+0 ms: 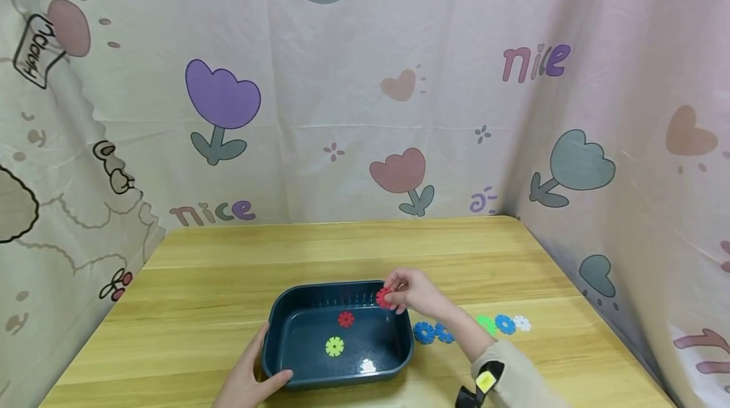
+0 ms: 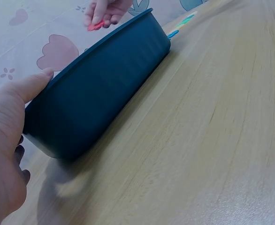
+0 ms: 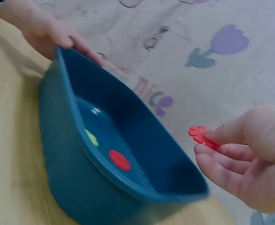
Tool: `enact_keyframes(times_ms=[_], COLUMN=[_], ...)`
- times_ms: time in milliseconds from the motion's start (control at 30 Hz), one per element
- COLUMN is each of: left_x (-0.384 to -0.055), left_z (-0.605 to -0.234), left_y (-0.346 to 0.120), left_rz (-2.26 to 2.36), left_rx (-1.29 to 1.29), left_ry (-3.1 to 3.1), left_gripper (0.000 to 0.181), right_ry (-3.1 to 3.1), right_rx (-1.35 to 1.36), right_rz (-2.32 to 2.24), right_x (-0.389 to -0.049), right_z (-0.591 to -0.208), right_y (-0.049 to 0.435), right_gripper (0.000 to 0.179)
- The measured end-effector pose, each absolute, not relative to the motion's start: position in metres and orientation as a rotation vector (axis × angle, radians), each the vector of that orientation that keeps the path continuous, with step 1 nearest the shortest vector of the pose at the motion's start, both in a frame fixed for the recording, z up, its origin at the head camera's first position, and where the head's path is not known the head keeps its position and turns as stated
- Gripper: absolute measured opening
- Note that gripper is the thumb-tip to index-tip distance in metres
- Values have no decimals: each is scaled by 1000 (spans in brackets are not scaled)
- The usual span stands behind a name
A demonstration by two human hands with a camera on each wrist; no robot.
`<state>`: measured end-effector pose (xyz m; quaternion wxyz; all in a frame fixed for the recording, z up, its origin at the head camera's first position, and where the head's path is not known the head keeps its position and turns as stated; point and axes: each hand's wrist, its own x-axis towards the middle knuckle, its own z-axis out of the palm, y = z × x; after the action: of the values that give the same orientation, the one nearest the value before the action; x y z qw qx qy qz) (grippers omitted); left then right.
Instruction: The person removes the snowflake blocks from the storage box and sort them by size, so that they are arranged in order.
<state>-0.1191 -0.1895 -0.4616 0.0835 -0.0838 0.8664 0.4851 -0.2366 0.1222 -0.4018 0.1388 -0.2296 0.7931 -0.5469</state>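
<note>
A dark blue plastic basin (image 1: 308,382) stands on the table. Inside it lie a red notched plastic disc (image 1: 345,319) and a yellow-green one (image 1: 334,346). My right hand (image 1: 415,294) pinches another red notched disc (image 1: 383,298) between thumb and fingers, above the basin's far right corner; this disc (image 3: 202,136) also shows in the right wrist view. At the basin's near left corner, my left hand (image 1: 249,370) holds the side, its thumb over the rim. The left wrist view shows that hand (image 2: 11,122) against the outer wall, its fingers partly hidden.
Right of the basin, a row of notched discs lies on the wooden table (image 1: 188,306): blue discs (image 1: 424,332), a green disc (image 1: 486,324), another blue disc (image 1: 505,324) and a white disc (image 1: 521,323). My right forearm crosses over this row. A patterned cloth (image 1: 342,47) hangs behind.
</note>
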Motion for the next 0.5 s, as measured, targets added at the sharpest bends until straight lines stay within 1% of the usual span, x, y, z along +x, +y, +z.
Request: enact_keyframes(times_ms=[267,500], left_x=[-120,-120], left_z=[-462,-462], left_y=[-190,-190], left_rz=[1403,1396], left_rx=[-242,-230], left_ry=[2609,2612], left_gripper=[98,97], right_ry=[2305,2425], right_rx=[-484,-290], right_rz=[-1692,-1716], right_x=[-241,-239], right_z=[-400,-405], right_y=[182,236], right_gripper=[22,23])
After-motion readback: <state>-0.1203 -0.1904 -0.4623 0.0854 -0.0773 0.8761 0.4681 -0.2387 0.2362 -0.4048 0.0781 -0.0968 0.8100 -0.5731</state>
